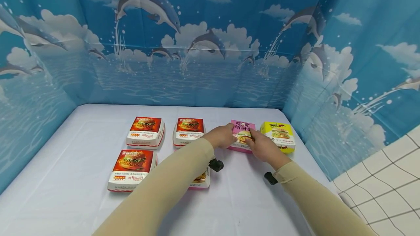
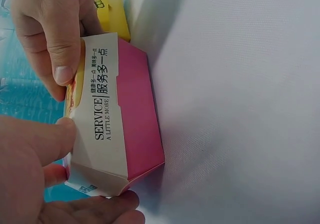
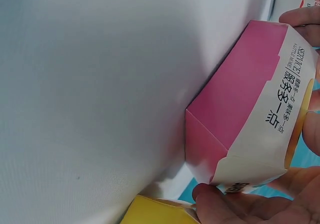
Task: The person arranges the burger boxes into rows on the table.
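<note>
A pink and white burger box sits on the white tabletop between the two hands. My left hand grips its left end, with the thumb on the lid and the fingers round the side in the left wrist view. At the other end my right hand holds the same box, thumb on top and fingers against the side wall. The lid is closed, and its front carries printed lettering. Just right of the right hand stands a yellow burger box, its lower part showing in the right wrist view.
Three red and white burger boxes stand on the left: back left, back middle and front left. Another pink and white box is mostly hidden behind the left forearm. A dolphin-print curtain borders the table.
</note>
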A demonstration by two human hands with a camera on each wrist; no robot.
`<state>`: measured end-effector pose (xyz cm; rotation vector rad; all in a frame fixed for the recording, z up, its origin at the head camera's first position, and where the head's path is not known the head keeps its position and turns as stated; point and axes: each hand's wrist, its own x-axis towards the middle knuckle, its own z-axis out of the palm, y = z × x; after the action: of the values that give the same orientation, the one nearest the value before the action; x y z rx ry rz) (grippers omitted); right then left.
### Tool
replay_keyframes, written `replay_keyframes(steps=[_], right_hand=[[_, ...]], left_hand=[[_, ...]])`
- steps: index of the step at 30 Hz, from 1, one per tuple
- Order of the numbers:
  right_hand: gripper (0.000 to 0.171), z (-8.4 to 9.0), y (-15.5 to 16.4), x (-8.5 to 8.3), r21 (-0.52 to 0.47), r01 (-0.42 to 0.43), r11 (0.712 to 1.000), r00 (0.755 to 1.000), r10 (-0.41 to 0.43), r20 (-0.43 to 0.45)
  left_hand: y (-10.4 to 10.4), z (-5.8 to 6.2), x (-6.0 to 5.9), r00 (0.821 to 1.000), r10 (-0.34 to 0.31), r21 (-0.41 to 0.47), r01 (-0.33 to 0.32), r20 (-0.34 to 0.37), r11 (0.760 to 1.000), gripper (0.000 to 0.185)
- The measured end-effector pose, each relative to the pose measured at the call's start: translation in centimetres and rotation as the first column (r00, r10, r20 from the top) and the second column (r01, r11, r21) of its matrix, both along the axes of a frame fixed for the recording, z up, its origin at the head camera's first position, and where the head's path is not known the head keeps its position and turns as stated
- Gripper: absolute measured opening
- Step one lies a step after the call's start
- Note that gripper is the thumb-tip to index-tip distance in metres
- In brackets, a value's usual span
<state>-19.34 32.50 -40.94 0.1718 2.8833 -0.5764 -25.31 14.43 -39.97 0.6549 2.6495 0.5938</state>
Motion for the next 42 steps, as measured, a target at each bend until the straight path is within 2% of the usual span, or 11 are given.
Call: replay_keyframes(steps=[10,16,23,35,42], right_hand=[[0.075,-0.3,-0.1,-0.3,-0.027,0.019,0.999,1.0,-0.019,0.007],[0.076,-0.3,-0.2,-0.2,-0.033,0.031,0.999,1.0,-0.03,0.007],[0.076,-0.4,-0.2,0.0,-0.059,0.044,0.997,0.999,-0.044,-0.002],[0.075,0.1,-0.5,0.0,-0.078,0.003,0.997,0.999,-0.007,-0.047],[0.074,0.3,-1.1,-0.4,-0.099,-0.015,0.995,0.998,0.01,-0.054]], left_hand=[[-0.1,0.3,0.2,1.0,0.004,-0.024,-0.004,0.013,1.0,0.073],[-0.3,0.3,0.5,0.999,0.026,0.005,-0.026,0.033,1.0,0.073],[-0.4,0.3,0.6,0.999,0.029,0.03,-0.03,0.022,0.999,0.074],[-1.0,1.2,1.2,0.994,0.093,0.081,-0.098,0.057,0.992,0.076],[-1.5,1.7,1.3,0.979,0.16,0.091,-0.172,0.125,0.981,0.079]])
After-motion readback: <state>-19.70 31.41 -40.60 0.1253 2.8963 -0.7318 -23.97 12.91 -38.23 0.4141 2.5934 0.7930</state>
